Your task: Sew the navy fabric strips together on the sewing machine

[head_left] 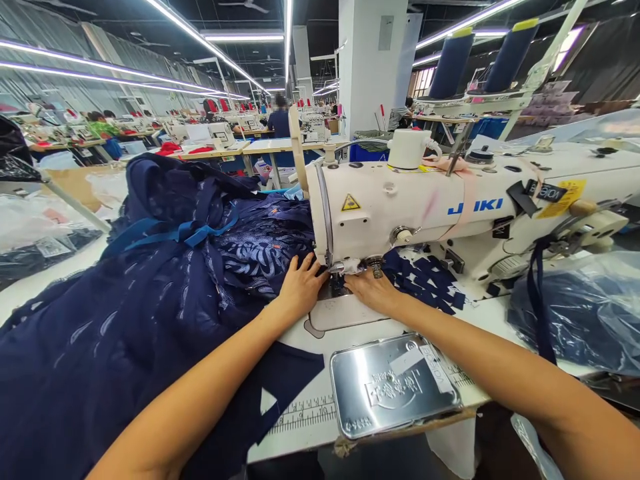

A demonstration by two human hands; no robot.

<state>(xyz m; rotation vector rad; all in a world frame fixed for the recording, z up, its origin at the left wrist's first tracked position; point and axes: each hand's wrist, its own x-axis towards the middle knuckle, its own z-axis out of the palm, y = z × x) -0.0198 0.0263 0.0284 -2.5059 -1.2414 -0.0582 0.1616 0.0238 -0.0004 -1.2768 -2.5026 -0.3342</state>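
While wrapped plastic packages (50, 213) are seen well out to the left of the left hand (302, 288), the space nearer to it is filled by a heaped navy garment (165, 313), on which a bright blue ribbon (197, 235) is draped. The garment is spread to the left of that hand, its long axis apparently slanted from the near left corner up toward the needle area, and its lace panel (260, 252) is placed right beside the left fingers. By the left hand, palm down with fingers spread, the panel's edge is touched; no firm grasp is shown. Just right of those fingertips the presser foot (338, 283) is set, between both hands. Its other side is flanked by the right hand (374, 292), whose fingers are held close together; whether cloth is pinched beneath them cannot be told. The bulk is thus nearer to the left hand. A metal tin (357, 380) is laid nearer the body than the right hand, navy scraps (425, 280) are strewn just right of it, and a clear bag (590, 313) is set well to its right.
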